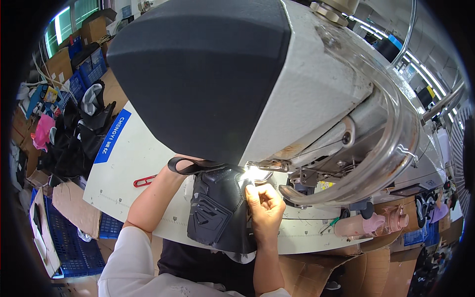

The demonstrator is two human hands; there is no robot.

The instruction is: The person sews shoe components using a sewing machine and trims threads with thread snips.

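While your left forearm (pixel 154 202) reaches up toward the sewing machine (pixel 326 94), only a sliver of your left hand (pixel 185 158) shows at the wrist, because the machine's black cover (pixel 198 74) hides the rest. I cannot tell how far open that hand is, or what its fingers touch. A black strap (pixel 187 170) bends across the wrist.

Your right hand (pixel 267 210) is nearly closed: the thumb points upward and the fingers curl in close to it, clamped on the right edge of the black molded piece (pixel 213 213). That piece lies between your 2 arms, near the table's front edge and just below the machine's lit sewing area, its raised angular pattern facing up. Your 2 hands sit apart, 1 on each side of its upper part.

Glare from the lamp (pixel 255 173) washes out your right fingertips and the spot where they meet the material, so the needle cannot be made out. The top of the piece runs under the cover and is cut off from view.

On the white table (pixel 133 143), red snips (pixel 144 181) lie left of your left forearm; at the right, a green-handled tool (pixel 330 225) lies beside a pink bottle (pixel 354 226).
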